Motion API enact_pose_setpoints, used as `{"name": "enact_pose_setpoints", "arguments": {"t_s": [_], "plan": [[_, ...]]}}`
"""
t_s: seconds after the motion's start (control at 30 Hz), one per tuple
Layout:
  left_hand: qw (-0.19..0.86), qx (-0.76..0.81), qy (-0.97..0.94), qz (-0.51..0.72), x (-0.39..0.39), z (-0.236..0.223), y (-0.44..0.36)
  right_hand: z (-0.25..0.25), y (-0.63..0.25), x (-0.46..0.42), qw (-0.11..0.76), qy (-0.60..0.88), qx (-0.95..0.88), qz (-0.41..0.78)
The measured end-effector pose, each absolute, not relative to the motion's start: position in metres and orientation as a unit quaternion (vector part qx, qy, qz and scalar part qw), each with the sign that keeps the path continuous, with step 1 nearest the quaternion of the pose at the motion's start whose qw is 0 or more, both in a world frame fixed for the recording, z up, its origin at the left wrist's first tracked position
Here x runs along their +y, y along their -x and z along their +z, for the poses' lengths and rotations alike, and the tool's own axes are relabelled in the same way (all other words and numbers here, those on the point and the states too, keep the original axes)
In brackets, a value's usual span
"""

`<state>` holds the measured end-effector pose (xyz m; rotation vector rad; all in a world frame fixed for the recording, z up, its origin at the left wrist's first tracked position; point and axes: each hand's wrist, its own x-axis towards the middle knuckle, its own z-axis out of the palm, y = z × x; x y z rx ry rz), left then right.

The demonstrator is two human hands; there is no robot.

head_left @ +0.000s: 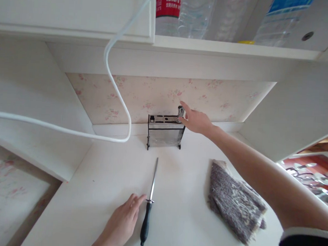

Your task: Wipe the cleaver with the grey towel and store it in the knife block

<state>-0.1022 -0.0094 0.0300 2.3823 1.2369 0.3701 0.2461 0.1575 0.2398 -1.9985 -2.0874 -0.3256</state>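
A narrow knife rack [164,136] with black edges, a slotted metal top and cloudy panels stands on the white surface against the back wall. From its right end a short metal-and-dark piece [180,111] sticks up; I cannot make out its kind. My right hand [195,121] is at this piece, fingers apart, the thumb close to it or touching. In front of the rack lies a sharpening steel [146,223], its rod towards the rack and its black handle towards me. My left hand [122,218] rests beside it, index finger stretched to the guard, not wrapped round the handle.
A folded grey-brown patterned cloth [235,202] lies at the right, below my right forearm. A white cable [118,93] hangs across the upper left. Overhead, a shelf [228,48] holds several plastic bottles [195,14]. White side panels [285,107] flank the surface.
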Motion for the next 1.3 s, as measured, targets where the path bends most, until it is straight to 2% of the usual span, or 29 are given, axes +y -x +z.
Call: {"name": "enact_pose_setpoints", "arguments": {"t_s": [0.1, 0.23, 0.33, 0.4, 0.57, 0.67, 0.73, 0.83, 0.9, 1.07, 1.17, 1.3], "plan": [[0.104, 0.357, -0.925, 0.076, -0.022, 0.029, 0.113, 0.214, -0.248, 0.135, 0.197, 0.673, -0.707, -0.084], [0.037, 0.291, -0.955, 0.033, -0.030, 0.031, 0.115, 0.146, -0.256, 0.099, 0.293, 0.674, -0.676, 0.055], [0.006, 0.274, -0.961, 0.025, -0.027, 0.035, 0.108, 0.081, -0.264, 0.071, 0.290, 0.672, -0.653, 0.195], [-0.028, 0.247, -0.967, 0.063, -0.024, 0.037, 0.100, 0.041, -0.272, 0.054, 0.271, 0.666, -0.650, 0.246], [-0.070, 0.112, -0.980, 0.148, -0.015, 0.046, 0.079, -0.012, -0.285, 0.029, 0.291, 0.686, -0.622, 0.239], [-0.019, 0.136, -0.974, 0.179, -0.005, 0.066, 0.068, -0.013, -0.283, 0.027, 0.306, 0.705, -0.599, 0.223], [0.052, 0.208, -0.947, 0.241, 0.007, 0.090, 0.060, -0.010, -0.279, 0.028, 0.283, 0.710, -0.611, 0.207], [0.166, 0.401, -0.823, 0.368, 0.034, 0.143, 0.048, -0.006, -0.274, 0.029, 0.241, 0.714, -0.631, 0.183], [0.219, 0.446, -0.766, 0.408, 0.055, 0.182, 0.039, -0.007, -0.272, 0.028, 0.234, 0.714, -0.636, 0.175], [0.275, 0.354, -0.721, 0.528, 0.119, 0.257, 0.020, -0.009, -0.272, 0.027, 0.234, 0.720, -0.634, 0.159], [0.311, 0.293, -0.677, 0.599, 0.157, 0.280, 0.015, -0.008, -0.271, 0.027, 0.226, 0.724, -0.634, 0.151], [0.304, 0.285, -0.638, 0.648, 0.192, 0.299, 0.015, -0.006, -0.270, 0.027, 0.217, 0.726, -0.636, 0.148]]}}
